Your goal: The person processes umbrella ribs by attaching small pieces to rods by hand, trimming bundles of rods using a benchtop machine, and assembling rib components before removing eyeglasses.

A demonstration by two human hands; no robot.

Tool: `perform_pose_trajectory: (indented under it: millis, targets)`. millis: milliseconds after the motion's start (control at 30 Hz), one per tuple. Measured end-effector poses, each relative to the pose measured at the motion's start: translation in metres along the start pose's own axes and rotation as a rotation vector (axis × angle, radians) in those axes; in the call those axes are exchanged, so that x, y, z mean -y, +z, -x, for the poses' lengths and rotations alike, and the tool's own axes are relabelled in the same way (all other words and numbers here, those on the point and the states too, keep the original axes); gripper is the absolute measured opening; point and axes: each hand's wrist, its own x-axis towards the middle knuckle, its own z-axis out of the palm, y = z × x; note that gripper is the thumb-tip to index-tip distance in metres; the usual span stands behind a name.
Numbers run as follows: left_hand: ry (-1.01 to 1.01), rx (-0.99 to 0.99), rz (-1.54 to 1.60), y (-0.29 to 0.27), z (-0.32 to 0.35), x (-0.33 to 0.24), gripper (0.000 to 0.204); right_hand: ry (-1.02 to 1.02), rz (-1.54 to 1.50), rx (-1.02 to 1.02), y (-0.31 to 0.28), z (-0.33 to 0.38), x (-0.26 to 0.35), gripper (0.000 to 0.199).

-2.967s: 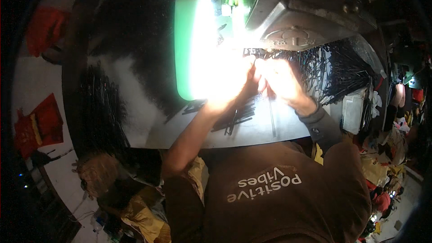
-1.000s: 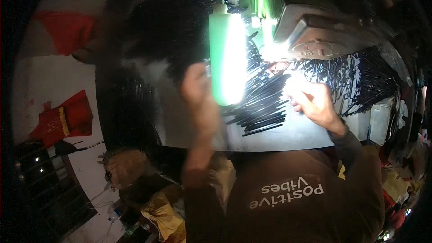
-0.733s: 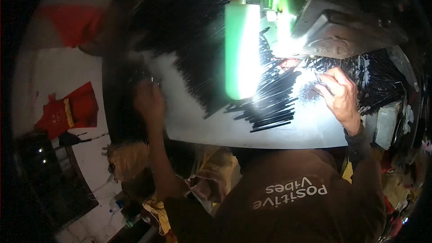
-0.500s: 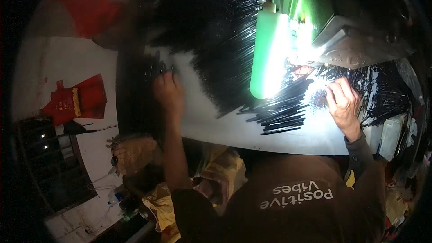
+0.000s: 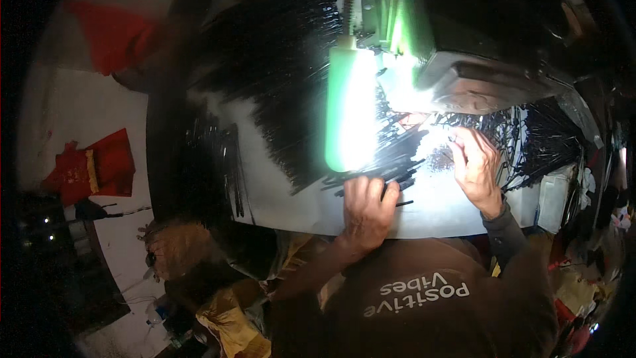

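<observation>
My left hand [image 5: 368, 209] is over the near end of a small bunch of thin black strips [image 5: 397, 176]. Its fingers are curled down and closed, and what they hold, if anything, is hidden. My right hand [image 5: 478, 166] is pinched shut just in front of a dark machine [image 5: 477, 86]. A small dark bit shows at its fingertips, too small to name. Beneath those fingertips, dark specks [image 5: 440, 158] lie on a brightly lit patch. A large heap of black strips [image 5: 278, 53] spreads over the white tabletop [image 5: 298, 215].
A green-backed lamp [image 5: 339, 106] glares just beyond my left hand. More black strips [image 5: 550, 139] lie to the right of the machine. A pale box [image 5: 555, 197] stands near the right edge. Further strips [image 5: 232, 172] lie at the table's left side.
My left hand has come from the strips at the table's left to the bunch in the middle. My right hand stays pinched by the machine. The whole view has shifted.
</observation>
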Motion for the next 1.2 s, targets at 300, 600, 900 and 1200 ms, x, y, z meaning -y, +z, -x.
perform_pose_trajectory:
  millis: [300,600,900,1200]
  targets:
    - [0.017,-0.266,-0.146,0.039,0.007,0.012,0.014,0.003,-0.161,-0.021,-0.003,0.003,0.011,0.017]
    - [-0.082,-0.224,0.356,-0.005,-0.05,0.002,0.011,-0.221,-0.39,-0.069,0.011,0.024,0.002,0.014]
    - [-0.124,-0.272,0.43,0.007,-0.075,0.017,0.019,-0.36,-0.25,-0.078,0.033,-0.001,0.008,0.016]
    - [0.0,-0.285,0.141,0.024,-0.082,0.027,0.014,-0.065,-0.35,0.095,0.024,-0.026,0.031,0.015]
